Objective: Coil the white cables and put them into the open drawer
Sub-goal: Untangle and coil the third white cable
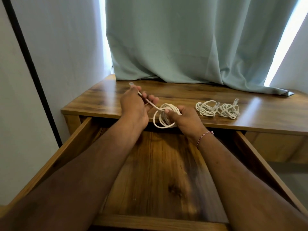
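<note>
Two bundles: white cables (217, 110) lay side by side on the tabletop (266, 114), right of the hands, loosely wound, not yet in the drawer (160, 172).
Third cable: coil (165, 116) was held above the tabletop's front edge, at the back end of the open drawer.
Right hand (185, 120): grip was closed round the coil, thumb pressing on the near side of the loops, fingers hidden behind them.
Left hand (133, 105): grip pinched the free tail (155, 106), fingers curled on it; the plug end (131, 84) stuck out past the fingertips.
Tail axis: ran straight from the coil up and to the left, plug pointing away toward the curtain (166, 39).
Coil axis: loops stood tilted, somewhat stretched front to back; exact plane could not be told.
Handling: judged light, limp and springy; loops would likely fan open if let go.
Where to hold: best across the whole stack of loops on one side, so none slips free; tail near the plug for the last turns.
Plug: clear clip looked fragile; better not to bend the cable sharply there.
Stage: judged near the end of winding, a short tail left.
Drawer: bare wooden bottom showed beneath the forearms.
</note>
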Demonstrator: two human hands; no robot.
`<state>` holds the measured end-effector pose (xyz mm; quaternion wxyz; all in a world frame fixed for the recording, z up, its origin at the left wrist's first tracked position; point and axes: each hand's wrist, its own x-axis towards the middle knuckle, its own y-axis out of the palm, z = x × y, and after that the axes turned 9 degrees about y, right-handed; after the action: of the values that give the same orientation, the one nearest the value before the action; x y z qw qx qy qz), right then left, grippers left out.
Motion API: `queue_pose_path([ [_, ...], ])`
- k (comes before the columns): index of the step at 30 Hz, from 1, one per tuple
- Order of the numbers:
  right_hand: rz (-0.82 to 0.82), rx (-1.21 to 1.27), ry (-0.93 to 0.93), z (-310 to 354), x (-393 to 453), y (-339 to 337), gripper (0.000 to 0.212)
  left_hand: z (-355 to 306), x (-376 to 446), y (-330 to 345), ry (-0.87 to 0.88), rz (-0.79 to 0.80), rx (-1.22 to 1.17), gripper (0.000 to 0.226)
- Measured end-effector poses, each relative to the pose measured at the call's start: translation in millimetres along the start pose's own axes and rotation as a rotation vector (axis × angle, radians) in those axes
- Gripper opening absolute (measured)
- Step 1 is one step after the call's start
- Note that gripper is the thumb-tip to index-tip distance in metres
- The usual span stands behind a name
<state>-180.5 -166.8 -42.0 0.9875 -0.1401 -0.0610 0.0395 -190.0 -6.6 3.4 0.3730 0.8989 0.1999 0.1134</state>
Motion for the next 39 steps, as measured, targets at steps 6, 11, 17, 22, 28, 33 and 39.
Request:
queue_pose_path([
  [6,-0.036,-0.437,-0.151,0.1,4.6,-15.6,0.021,-29.5,32.3,-21.5,0.040,-0.149,0.013,0.029],
  [11,0.006,-0.497,-0.266,8.7,0.5,-18.2,0.017,-52.6,52.1,-34.6,0.088,-0.197,0.002,0.034],
  [17,-0.011,-0.287,-0.286,11.1,-3.0,-12.9,0.015,-28.7,50.8,-42.3,0.268,-0.154,0.164,0.027],
  [22,-0.111,-0.221,-0.302,15.7,-7.7,12.7,0.023,-0.3,40.1,-33.5,0.265,-0.057,0.398,0.030],
  [28,-0.199,-0.211,-0.262,11.7,-5.5,21.2,0.021,-0.5,36.7,-32.9,0.453,0.021,0.690,0.016],
  [33,0.088,0.210,-0.130,14.9,-10.2,22.7,0.022,1.2,34.7,-34.1,0.480,0.293,0.959,0.023],
  [39,0.048,0.263,-0.119,16.7,-13.0,18.9,0.012,1.0,31.8,-36.8,0.163,0.603,1.006,0.027],
])
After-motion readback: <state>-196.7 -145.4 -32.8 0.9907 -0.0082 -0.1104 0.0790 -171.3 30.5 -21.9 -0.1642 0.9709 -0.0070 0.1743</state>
